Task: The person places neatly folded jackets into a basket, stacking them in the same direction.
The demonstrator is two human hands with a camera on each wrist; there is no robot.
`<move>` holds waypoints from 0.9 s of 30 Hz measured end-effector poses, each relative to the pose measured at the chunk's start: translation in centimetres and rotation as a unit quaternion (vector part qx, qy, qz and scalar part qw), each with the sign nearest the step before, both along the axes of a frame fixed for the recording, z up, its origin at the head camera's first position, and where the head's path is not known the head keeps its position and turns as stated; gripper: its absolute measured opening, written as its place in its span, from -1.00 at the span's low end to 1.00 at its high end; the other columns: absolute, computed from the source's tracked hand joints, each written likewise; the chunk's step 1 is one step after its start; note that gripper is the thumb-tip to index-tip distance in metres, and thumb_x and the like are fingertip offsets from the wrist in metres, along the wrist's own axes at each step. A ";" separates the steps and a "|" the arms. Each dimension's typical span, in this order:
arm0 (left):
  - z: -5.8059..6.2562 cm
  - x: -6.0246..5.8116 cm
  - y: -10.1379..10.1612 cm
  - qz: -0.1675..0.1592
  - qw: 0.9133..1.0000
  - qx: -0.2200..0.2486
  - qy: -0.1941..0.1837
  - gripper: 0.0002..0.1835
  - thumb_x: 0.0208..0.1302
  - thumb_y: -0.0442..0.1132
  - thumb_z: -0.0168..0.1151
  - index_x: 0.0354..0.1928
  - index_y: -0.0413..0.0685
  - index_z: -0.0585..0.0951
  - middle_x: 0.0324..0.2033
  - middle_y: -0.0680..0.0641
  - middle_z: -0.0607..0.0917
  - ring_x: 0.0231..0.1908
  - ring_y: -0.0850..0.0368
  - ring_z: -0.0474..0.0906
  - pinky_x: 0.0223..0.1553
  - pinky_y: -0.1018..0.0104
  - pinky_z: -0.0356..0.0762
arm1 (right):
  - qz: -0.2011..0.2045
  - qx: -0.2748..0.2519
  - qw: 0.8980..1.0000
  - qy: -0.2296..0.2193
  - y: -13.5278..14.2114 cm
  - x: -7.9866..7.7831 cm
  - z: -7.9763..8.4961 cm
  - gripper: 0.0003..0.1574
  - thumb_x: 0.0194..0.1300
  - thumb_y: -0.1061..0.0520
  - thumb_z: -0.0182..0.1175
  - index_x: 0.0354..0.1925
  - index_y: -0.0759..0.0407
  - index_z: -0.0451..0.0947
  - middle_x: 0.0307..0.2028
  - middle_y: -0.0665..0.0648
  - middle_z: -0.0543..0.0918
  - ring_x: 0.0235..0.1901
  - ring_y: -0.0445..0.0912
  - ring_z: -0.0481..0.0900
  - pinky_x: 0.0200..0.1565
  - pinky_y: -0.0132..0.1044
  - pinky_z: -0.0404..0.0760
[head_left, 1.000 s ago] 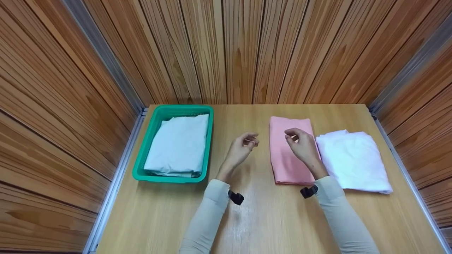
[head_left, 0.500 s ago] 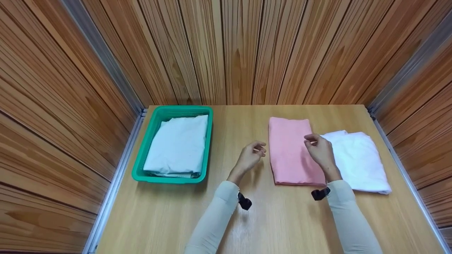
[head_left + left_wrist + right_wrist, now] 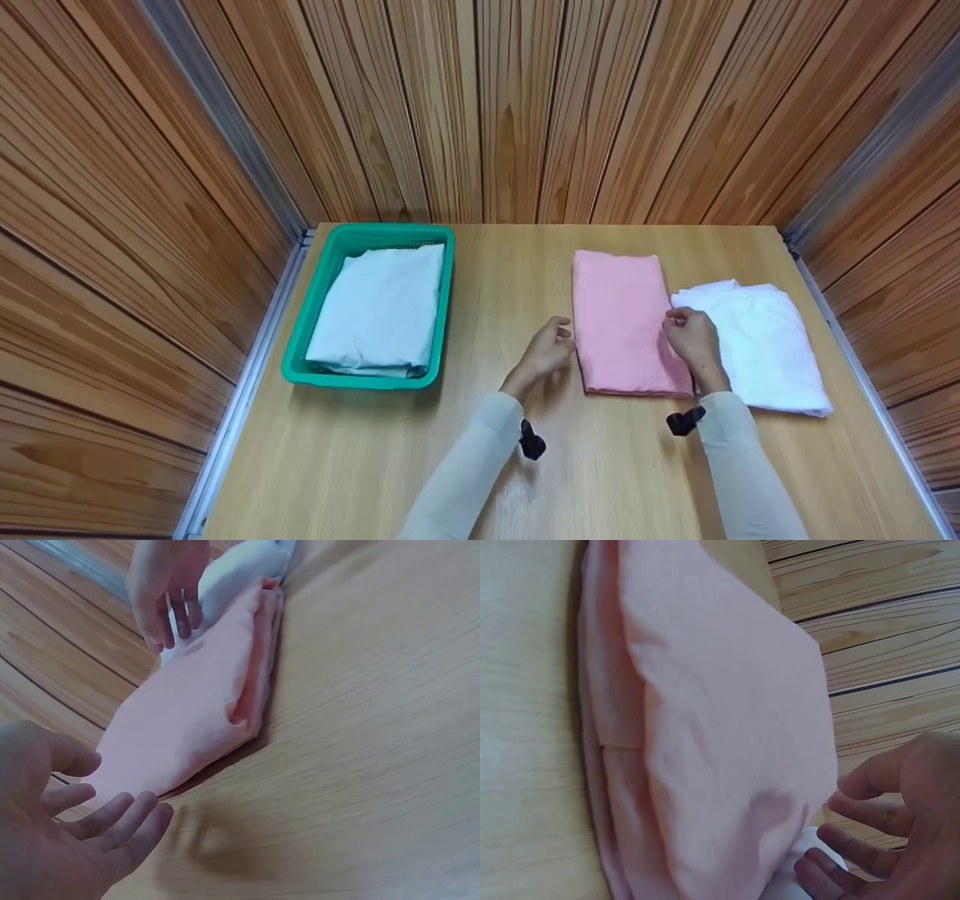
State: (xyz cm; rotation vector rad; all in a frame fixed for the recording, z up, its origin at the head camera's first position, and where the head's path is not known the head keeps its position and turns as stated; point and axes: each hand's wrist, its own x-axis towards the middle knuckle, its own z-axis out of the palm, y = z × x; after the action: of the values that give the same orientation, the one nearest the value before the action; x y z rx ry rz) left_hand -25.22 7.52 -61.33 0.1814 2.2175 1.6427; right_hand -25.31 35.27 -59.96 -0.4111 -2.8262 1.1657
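Apparently, the step in hand is to reach for the pink cloth (image 3: 619, 315), which lies folded on the table (image 3: 510, 285), just beside the white cloth (image 3: 765, 352). The left hand (image 3: 547, 351) is at its left edge, the right hand (image 3: 694, 341) at its right. Both have the fingers apart and slightly bent, gripping nothing; whether fingertips touch it, I cannot tell. Next move probably calls for closing them evenly on both edges.

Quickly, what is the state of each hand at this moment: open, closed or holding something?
Left hand: open, nothing in its grip, beside the pink cloth.
Right hand: open, nothing in its grip, near that cloth's opposite edge.
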 end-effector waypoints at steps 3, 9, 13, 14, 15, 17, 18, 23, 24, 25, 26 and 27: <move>-0.2 0.2 0.4 -0.001 1.000 -0.004 -0.011 -0.45 0.55 -0.33 0.12 0.51 -0.20 0.38 0.21 -0.21 0.61 0.11 0.02 0.61 0.09 0.13 0.67 | 0.001 -0.017 0.999 -0.031 0.0 0.2 -0.3 -0.47 0.52 0.16 0.10 0.26 0.54 0.53 0.11 0.53 0.65 0.09 0.29 0.63 0.08 -0.02 0.62; -0.6 0.6 0.9 -0.006 0.999 -0.013 -0.032 -0.46 0.57 -0.27 0.12 0.52 -0.15 0.37 0.28 -0.24 0.62 0.17 -0.05 0.64 0.17 0.05 0.67 | 0.018 -0.053 0.993 -0.104 -0.2 0.1 -0.6 -0.28 0.58 0.07 0.00 0.48 0.53 0.27 0.37 0.57 0.43 0.31 0.35 0.45 0.37 0.21 0.48; -0.6 0.7 0.8 -0.003 0.999 -0.020 -0.041 -0.47 0.57 -0.26 0.12 0.51 -0.11 0.38 0.33 -0.28 0.60 0.27 -0.10 0.63 0.28 -0.01 0.63 | 0.021 -0.067 0.989 -0.129 -0.4 0.0 -0.8 -0.18 0.59 0.04 -0.02 0.56 0.53 0.10 0.49 0.61 0.28 0.47 0.42 0.31 0.49 0.25 0.36; -0.6 0.7 0.8 -0.001 0.999 -0.020 -0.043 -0.48 0.57 -0.25 0.12 0.50 -0.10 0.38 0.34 -0.28 0.61 0.28 -0.10 0.63 0.29 -0.01 0.62 | 0.021 -0.068 0.989 -0.132 -0.4 -0.1 -0.9 -0.16 0.59 0.04 -0.03 0.57 0.53 0.06 0.51 0.61 0.25 0.50 0.43 0.28 0.51 0.26 0.33; -0.6 0.7 0.8 0.002 0.999 -0.019 -0.044 -0.48 0.57 -0.24 0.13 0.50 -0.09 0.39 0.34 -0.27 0.61 0.28 -0.10 0.63 0.30 -0.01 0.61 | 0.020 -0.070 0.988 -0.135 -0.4 -0.1 -0.9 -0.14 0.59 0.03 -0.03 0.59 0.53 0.02 0.52 0.62 0.23 0.52 0.43 0.25 0.53 0.26 0.30; -0.6 0.6 0.6 0.007 0.999 -0.016 -0.047 -0.48 0.58 -0.23 0.12 0.50 -0.09 0.38 0.34 -0.26 0.61 0.29 -0.09 0.62 0.31 -0.02 0.61 | 0.017 -0.074 0.987 -0.138 -0.6 -0.2 -1.1 -0.11 0.60 0.03 -0.03 0.60 0.52 -0.02 0.53 0.62 0.22 0.53 0.42 0.24 0.54 0.26 0.27; -0.6 0.5 0.6 0.008 0.999 -0.013 -0.047 -0.48 0.58 -0.23 0.12 0.50 -0.10 0.38 0.33 -0.26 0.61 0.28 -0.09 0.62 0.31 -0.02 0.61 | 0.016 -0.077 0.987 -0.138 -0.6 -0.2 -1.2 -0.11 0.60 0.03 -0.03 0.61 0.51 -0.03 0.52 0.62 0.22 0.52 0.42 0.25 0.54 0.26 0.27; -0.8 0.3 0.2 0.016 0.999 -0.012 -0.044 -0.48 0.54 -0.26 0.15 0.47 -0.13 0.40 0.26 -0.24 0.65 0.14 -0.03 0.67 0.13 0.10 0.68 | 0.018 -0.088 0.990 -0.104 -1.0 -0.1 -1.9 -0.12 0.59 0.03 0.03 0.55 0.57 0.04 0.44 0.65 0.34 0.45 0.42 0.36 0.48 0.22 0.37; -0.8 0.3 0.1 0.017 0.999 -0.013 -0.044 -0.48 0.53 -0.27 0.15 0.46 -0.13 0.40 0.23 -0.23 0.67 0.07 -0.03 0.70 0.03 0.13 0.69 | 0.019 -0.086 0.992 -0.095 -1.1 0.0 -2.1 -0.13 0.58 0.02 0.05 0.53 0.59 0.07 0.41 0.66 0.37 0.42 0.42 0.40 0.45 0.21 0.41; -0.9 0.2 0.1 0.020 0.999 -0.012 -0.043 -0.49 0.52 -0.28 0.15 0.45 -0.14 0.41 0.20 -0.22 0.68 0.01 0.00 0.70 -0.04 0.17 0.69 | 0.020 -0.085 0.992 -0.087 -1.2 0.0 -2.2 -0.14 0.59 0.01 0.06 0.51 0.61 0.10 0.38 0.67 0.39 0.39 0.42 0.43 0.42 0.19 0.44; -1.0 0.2 0.0 0.023 0.999 -0.010 -0.045 -0.49 0.52 -0.28 0.15 0.45 -0.13 0.41 0.18 -0.21 0.69 -0.04 0.03 0.69 -0.10 0.20 0.68 | 0.022 -0.083 0.993 -0.080 -1.3 0.1 -2.4 -0.14 0.59 0.00 0.07 0.49 0.63 0.13 0.36 0.67 0.42 0.36 0.41 0.46 0.38 0.17 0.47; -1.1 0.1 0.0 0.028 0.998 -0.005 -0.047 -0.49 0.51 -0.29 0.15 0.44 -0.13 0.41 0.15 -0.21 0.70 -0.08 0.04 0.69 -0.15 0.21 0.66 | 0.024 -0.081 0.994 -0.075 -1.3 0.1 -2.5 -0.14 0.59 -0.02 0.08 0.47 0.64 0.15 0.35 0.67 0.43 0.34 0.40 0.48 0.35 0.16 0.49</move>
State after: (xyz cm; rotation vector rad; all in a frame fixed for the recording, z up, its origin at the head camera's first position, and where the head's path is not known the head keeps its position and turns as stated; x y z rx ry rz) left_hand -25.10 7.48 -62.40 0.0387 2.1773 1.6343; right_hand -25.20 33.95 -62.45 -0.4599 -2.8927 1.4376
